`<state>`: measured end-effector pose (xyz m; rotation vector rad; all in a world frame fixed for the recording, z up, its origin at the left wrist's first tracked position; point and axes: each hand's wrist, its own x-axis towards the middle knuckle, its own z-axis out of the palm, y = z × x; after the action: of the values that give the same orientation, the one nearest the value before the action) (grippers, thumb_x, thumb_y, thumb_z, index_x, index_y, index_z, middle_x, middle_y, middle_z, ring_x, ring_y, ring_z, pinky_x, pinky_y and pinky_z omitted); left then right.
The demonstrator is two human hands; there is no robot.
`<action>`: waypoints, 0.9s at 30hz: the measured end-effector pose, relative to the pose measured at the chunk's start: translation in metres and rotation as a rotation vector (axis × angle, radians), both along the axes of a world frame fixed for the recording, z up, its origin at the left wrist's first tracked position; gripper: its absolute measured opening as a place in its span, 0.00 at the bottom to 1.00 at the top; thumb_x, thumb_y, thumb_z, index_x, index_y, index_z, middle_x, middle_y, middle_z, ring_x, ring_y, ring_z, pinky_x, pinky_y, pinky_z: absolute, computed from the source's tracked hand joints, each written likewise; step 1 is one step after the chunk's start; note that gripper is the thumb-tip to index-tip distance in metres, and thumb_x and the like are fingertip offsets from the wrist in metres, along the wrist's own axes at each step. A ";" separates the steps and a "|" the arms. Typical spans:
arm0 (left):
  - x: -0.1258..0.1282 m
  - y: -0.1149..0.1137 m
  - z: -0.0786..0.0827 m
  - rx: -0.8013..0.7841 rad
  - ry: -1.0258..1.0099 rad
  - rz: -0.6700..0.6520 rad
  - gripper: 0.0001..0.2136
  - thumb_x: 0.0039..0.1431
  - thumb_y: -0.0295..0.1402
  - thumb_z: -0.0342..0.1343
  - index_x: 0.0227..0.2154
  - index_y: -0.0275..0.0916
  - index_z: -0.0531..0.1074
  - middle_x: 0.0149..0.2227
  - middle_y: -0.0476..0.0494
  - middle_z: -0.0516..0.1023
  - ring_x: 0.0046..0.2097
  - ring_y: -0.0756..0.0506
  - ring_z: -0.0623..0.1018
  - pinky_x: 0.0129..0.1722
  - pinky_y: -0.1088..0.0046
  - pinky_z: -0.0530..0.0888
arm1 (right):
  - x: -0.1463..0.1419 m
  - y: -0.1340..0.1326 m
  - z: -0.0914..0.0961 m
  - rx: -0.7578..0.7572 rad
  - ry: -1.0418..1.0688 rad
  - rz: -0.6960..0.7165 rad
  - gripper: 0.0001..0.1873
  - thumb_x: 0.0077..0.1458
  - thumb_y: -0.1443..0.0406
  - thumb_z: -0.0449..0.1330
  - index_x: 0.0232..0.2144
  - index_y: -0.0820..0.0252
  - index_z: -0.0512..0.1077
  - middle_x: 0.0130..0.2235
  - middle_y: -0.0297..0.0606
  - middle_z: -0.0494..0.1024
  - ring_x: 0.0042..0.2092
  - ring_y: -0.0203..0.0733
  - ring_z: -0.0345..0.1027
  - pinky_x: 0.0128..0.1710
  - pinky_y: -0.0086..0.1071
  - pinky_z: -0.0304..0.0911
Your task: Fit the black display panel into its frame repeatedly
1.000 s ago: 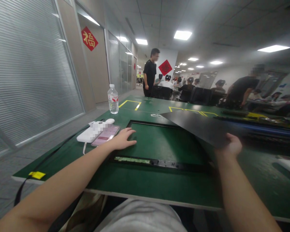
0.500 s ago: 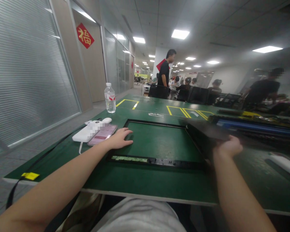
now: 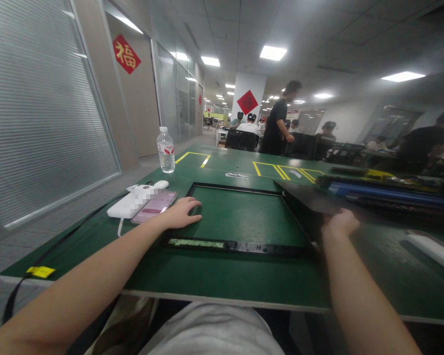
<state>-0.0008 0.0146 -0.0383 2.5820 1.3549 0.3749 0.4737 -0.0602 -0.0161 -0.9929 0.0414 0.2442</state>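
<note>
A black rectangular frame (image 3: pixel 240 245) lies flat on the green table (image 3: pixel 229 276) in front of me. My left hand (image 3: pixel 180 213) rests open, fingers flat, on the frame's left side. My right hand (image 3: pixel 339 223) is closed on the near edge of a thin black panel (image 3: pixel 311 199), which hangs low and nearly level just right of the frame. A green circuit strip (image 3: pixel 197 243) sits in the frame's near rail.
A phone (image 3: pixel 154 206) and a white power bank (image 3: pixel 131 201) with cable lie left of the frame. A water bottle (image 3: pixel 166 150) stands further back. Black and blue parts (image 3: pixel 385 192) stack at the right, a white object (image 3: pixel 434 249) nearer. Several people are behind.
My right hand has lowered the black panel from a raised tilt to almost flat and shifted it right of the frame. The left hand has stayed put. A standing person walked right.
</note>
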 end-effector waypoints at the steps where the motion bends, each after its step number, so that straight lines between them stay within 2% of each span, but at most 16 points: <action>1: 0.000 0.000 0.000 0.004 -0.007 -0.004 0.31 0.57 0.51 0.53 0.57 0.36 0.73 0.64 0.29 0.70 0.65 0.32 0.69 0.65 0.54 0.64 | 0.001 0.001 -0.001 -0.009 0.010 -0.003 0.11 0.49 0.73 0.54 0.35 0.55 0.63 0.40 0.35 0.73 0.39 0.38 0.74 0.34 0.34 0.77; 6: 0.000 0.001 0.001 0.005 -0.008 -0.018 0.30 0.57 0.52 0.53 0.56 0.35 0.73 0.62 0.29 0.71 0.63 0.32 0.70 0.64 0.54 0.66 | 0.007 0.005 -0.008 -0.049 0.046 -0.004 0.10 0.47 0.72 0.55 0.34 0.56 0.65 0.39 0.35 0.73 0.39 0.40 0.74 0.33 0.35 0.77; 12: 0.001 -0.001 0.002 0.000 0.033 -0.010 0.32 0.59 0.51 0.51 0.58 0.33 0.72 0.64 0.27 0.69 0.65 0.32 0.68 0.65 0.55 0.64 | 0.011 0.006 -0.014 -0.102 0.059 0.012 0.09 0.49 0.73 0.55 0.34 0.58 0.67 0.40 0.35 0.74 0.38 0.38 0.74 0.31 0.30 0.76; 21: 0.002 0.000 0.000 0.022 0.037 -0.019 0.31 0.59 0.51 0.50 0.57 0.33 0.73 0.63 0.28 0.71 0.64 0.32 0.70 0.64 0.54 0.65 | 0.022 0.010 -0.025 -0.099 0.098 0.011 0.10 0.49 0.74 0.56 0.34 0.59 0.71 0.40 0.34 0.75 0.36 0.35 0.73 0.29 0.28 0.74; 27: 0.002 -0.001 0.001 0.022 0.057 -0.016 0.31 0.60 0.51 0.50 0.58 0.33 0.73 0.63 0.27 0.70 0.65 0.32 0.69 0.65 0.55 0.64 | 0.026 0.010 -0.029 -0.131 0.150 0.035 0.11 0.49 0.75 0.57 0.35 0.60 0.71 0.37 0.34 0.75 0.35 0.36 0.73 0.30 0.30 0.75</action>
<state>0.0016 0.0140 -0.0371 2.6388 1.3555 0.3181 0.4995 -0.0501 -0.0450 -1.1046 0.1788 0.3514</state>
